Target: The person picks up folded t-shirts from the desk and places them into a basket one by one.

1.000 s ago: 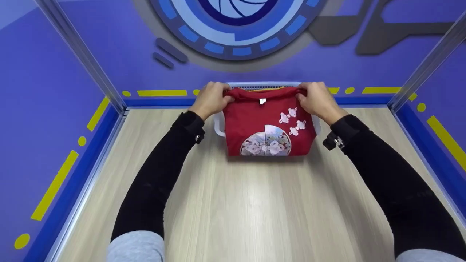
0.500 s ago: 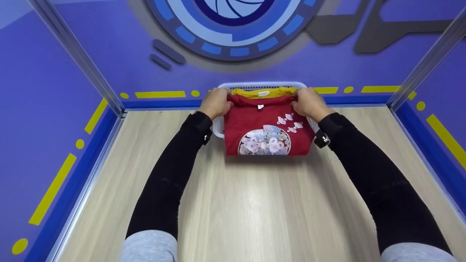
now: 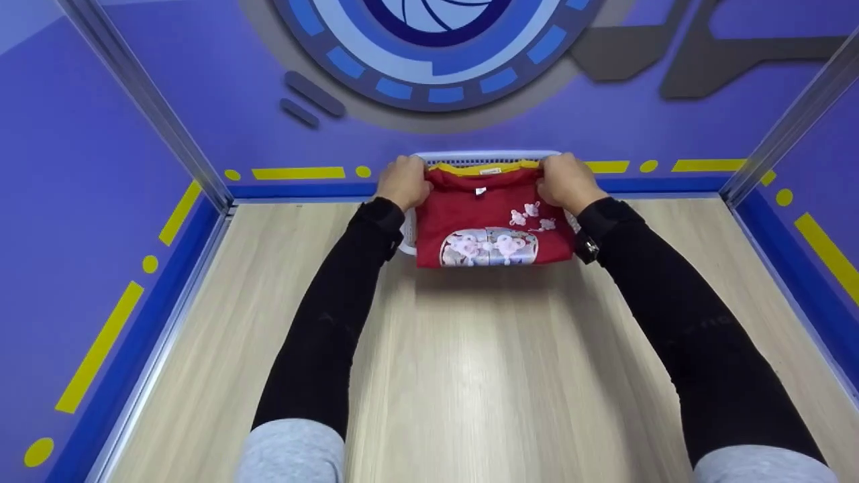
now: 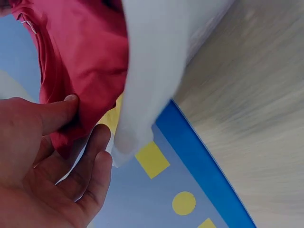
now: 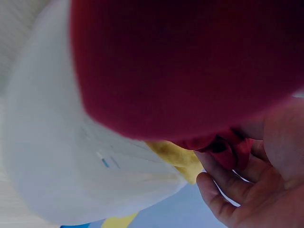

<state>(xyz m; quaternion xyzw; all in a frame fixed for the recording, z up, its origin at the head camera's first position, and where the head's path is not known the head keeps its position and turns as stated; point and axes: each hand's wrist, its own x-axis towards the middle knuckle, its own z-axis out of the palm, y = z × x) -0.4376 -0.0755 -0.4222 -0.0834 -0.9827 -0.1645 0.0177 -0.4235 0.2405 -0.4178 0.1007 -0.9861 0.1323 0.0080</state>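
A folded red shirt (image 3: pixel 463 211) with a white floral print hangs over the near side of a white plastic basket (image 3: pixel 408 236). Its far left corner is pinched by my left hand (image 3: pixel 405 182); thumb and fingers close on the cloth in the left wrist view. My right hand (image 3: pixel 569 184) grips the far right corner, where the right wrist view shows bunched red fabric (image 5: pixel 232 149) between the fingers. Behind the red collar, a yellow garment (image 3: pixel 463 170) with a white label lies in the basket. Most of the basket's inside is hidden under the shirt.
The basket stands at the back of a wood-grain table (image 3: pixel 463 376), close against a blue-purple printed wall (image 3: pixel 376 144). More printed panels rise on the left (image 3: pixel 74 201) and right (image 3: pixel 825 201), with metal posts at the corners.
Both hands have drawn inward, still holding the red shirt. Its collar has dropped back from the basket's far rim, showing the yellow garment, and its near edge has shifted away from me.
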